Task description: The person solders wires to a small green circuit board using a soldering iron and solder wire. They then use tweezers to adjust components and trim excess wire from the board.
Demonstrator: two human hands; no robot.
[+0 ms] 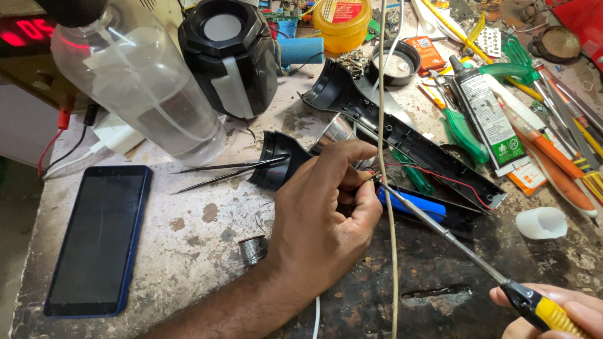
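Observation:
My left hand rests on the workbench with its fingers pinched together on thin wires at the open black plastic casing. Inside that casing lies a blue cylindrical battery cell with a red wire running over it. My right hand at the bottom right grips the yellow and black handle of a soldering iron. Its long metal shaft slants up to the left, and its tip meets my left fingertips by the battery.
A dark phone lies at the left. Tweezers, a solder spool, a clear plastic bottle and a black speaker stand behind. Tools, a glue tube and screwdrivers crowd the right. A pale cable hangs down the middle.

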